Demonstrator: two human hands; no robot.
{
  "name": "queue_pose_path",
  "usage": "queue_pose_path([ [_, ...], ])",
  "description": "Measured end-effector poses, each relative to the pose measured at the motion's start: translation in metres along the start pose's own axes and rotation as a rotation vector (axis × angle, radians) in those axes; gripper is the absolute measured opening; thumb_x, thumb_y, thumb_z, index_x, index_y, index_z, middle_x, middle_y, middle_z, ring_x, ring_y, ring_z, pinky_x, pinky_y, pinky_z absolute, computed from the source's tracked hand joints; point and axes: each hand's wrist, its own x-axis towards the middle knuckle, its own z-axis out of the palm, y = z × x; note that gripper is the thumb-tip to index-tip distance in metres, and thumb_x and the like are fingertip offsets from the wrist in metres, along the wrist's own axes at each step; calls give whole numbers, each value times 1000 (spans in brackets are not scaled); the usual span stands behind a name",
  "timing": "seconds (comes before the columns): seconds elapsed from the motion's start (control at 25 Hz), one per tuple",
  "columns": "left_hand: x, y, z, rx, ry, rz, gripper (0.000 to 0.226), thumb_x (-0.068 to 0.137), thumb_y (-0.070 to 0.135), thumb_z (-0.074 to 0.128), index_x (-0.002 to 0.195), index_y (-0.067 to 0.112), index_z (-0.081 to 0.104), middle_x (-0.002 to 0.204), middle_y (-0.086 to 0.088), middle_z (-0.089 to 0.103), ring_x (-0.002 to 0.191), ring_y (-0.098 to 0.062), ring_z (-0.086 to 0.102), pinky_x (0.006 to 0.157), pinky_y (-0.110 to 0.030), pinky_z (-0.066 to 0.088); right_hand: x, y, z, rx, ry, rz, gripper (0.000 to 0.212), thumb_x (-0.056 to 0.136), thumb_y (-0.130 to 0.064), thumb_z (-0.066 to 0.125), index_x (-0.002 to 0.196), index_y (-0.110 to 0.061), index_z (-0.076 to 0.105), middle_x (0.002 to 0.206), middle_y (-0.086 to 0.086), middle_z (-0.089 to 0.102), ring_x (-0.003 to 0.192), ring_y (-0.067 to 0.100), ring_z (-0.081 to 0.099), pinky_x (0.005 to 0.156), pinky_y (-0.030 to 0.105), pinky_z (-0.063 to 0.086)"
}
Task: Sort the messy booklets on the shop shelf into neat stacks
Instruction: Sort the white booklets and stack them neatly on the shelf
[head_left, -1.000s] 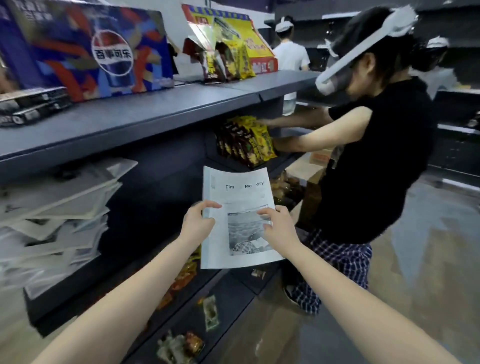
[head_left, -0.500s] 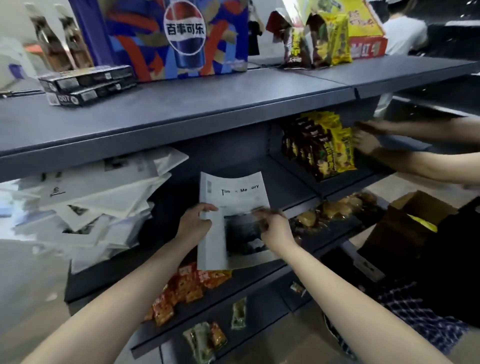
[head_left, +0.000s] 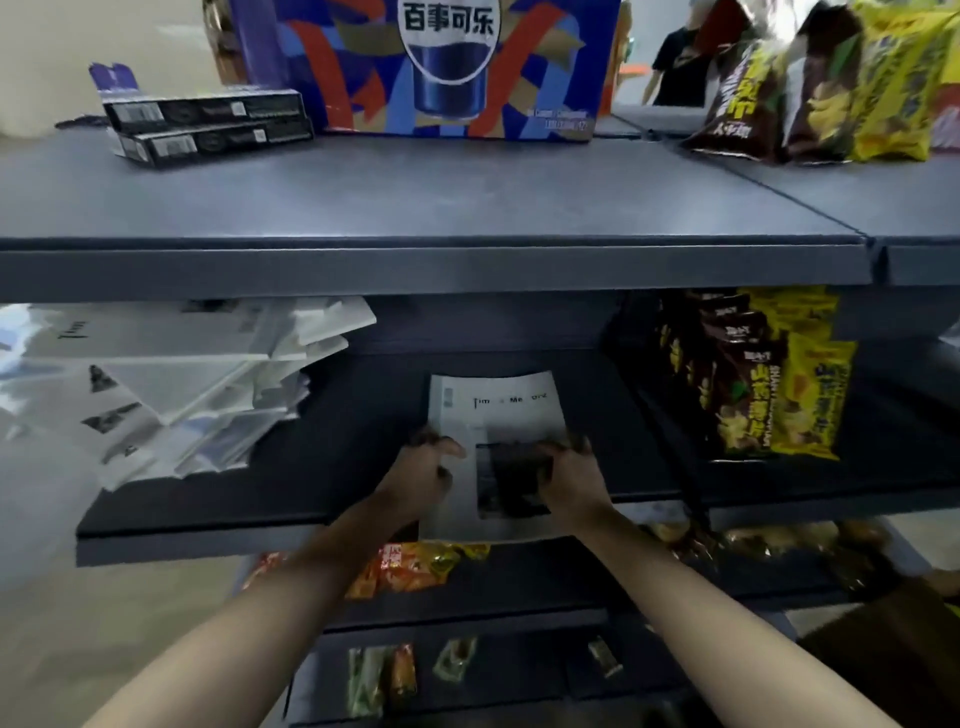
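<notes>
- The left hand (head_left: 418, 475) curls round the left edge of a booklet (head_left: 493, 405), thumb lying on the cover.
- The right hand (head_left: 574, 480) grips the same booklet at its right side, fingers bent over the dark picture on the cover. Blur hides exactly how the fingertips sit.
- Between the two hands the booklet lies face up and close to flat, its title end pointing away from the fingers into the shelf (head_left: 291, 499). Its near edge reaches the shelf's front lip. Whether it rests fully on the board cannot be told.
- Beyond the left fingers, well apart, is the messy pile (head_left: 171, 374) of white booklets, fanned and askew.
- Beyond the right fingers stand snack bags (head_left: 769, 384), near but not touching the booklet.
- Above the fingers the top shelf (head_left: 415, 208) carries a cola carton (head_left: 447, 67) and two black boxes (head_left: 208, 124).
- The step in hand looks like setting down the first booklet of a neat stack in the bare stretch between pile and snacks.
- The next move probably calls for squaring it to the shelf front, letting go, then reaching left to draw one booklet off the pile without dragging its neighbours.
</notes>
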Motion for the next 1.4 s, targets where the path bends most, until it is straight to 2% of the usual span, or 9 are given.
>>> queue_pose_path([
  [0.12, -3, 11, 14, 83, 12, 75, 43, 86, 28, 38, 109, 4, 65, 117, -19, 58, 113, -25, 52, 97, -45, 44, 5, 4, 5, -136, 9, -60, 51, 89, -12, 43, 139, -19, 40, 146, 16, 31, 135, 34, 17, 107, 42, 26],
  [0.24, 9, 8, 41, 320, -14, 252, 57, 84, 45, 36, 115, 6, 63, 124, -20, 59, 132, -48, 34, 101, -71, 27, 8, 16, 2, -200, 36, -107, 46, 94, -23, 41, 140, -24, 39, 154, 19, 8, 136, 40, 12, 107, 46, 21],
  [0.36, 20, 25, 54, 348, -178, 163, 81, 78, 68, 24, 145, 23, 31, 157, -12, 11, 141, -45, -9, 114, -60, 5, 17, 33, 5, -221, -9, -133, 50, 94, -43, 37, 143, -37, 28, 157, 9, -9, 135, 47, 10, 109, 56, 17],
  [0.44, 27, 36, 64, 399, -136, 163, 89, 73, 74, 11, 149, 27, 18, 158, -8, -3, 140, -44, -16, 114, -57, 2, 24, 44, 12, -258, -21, -161, 61, 90, -57, 22, 147, -37, 15, 158, 2, -3, 141, 40, 1, 109, 62, 7],
  [0.52, 33, 46, 68, 464, -114, 246, 87, 79, 75, 9, 146, 24, 30, 156, -14, 14, 140, -49, 3, 111, -63, 13, 33, 55, 12, -250, -14, -148, 74, 80, -61, 3, 148, -34, 10, 158, -1, 5, 144, 30, 0, 112, 60, 4],
  [0.64, 54, 51, 73, 512, -75, 331, 83, 86, 72, 7, 139, 20, 45, 147, -19, 36, 133, -52, 27, 106, -61, 21, 42, 70, 9, -218, -6, -99, 80, 74, -61, -4, 149, -34, 7, 158, -1, 4, 145, 28, -2, 113, 54, 1],
  [0.76, 71, 65, 75, 532, -124, 311, 87, 78, 77, 5, 150, 28, 12, 158, -11, 0, 142, -40, -9, 115, -48, -5, 52, 83, 4, -189, 15, -57, 78, 76, -62, -2, 148, -35, 6, 159, 0, 3, 144, 31, -4, 114, 51, 2],
  [0.84, 81, 67, 74, 509, -164, 292, 80, 84, 75, 17, 150, 31, 2, 158, -6, -11, 141, -35, -19, 115, -46, -10, 57, 87, 2, -187, 32, -45, 78, 76, -62, -1, 148, -35, 8, 158, 2, 5, 144, 33, -2, 114, 51, 3],
  [1.4, 99, 74, 89, 404, -79, 258, 70, 89, 64, 34, 149, 33, 13, 159, -3, -2, 144, -32, -13, 117, -46, -3, 80, 111, -2, -186, 98, -143, 78, 75, -66, 7, 146, -38, 21, 157, 3, 17, 142, 37, 8, 112, 52, 13],
])
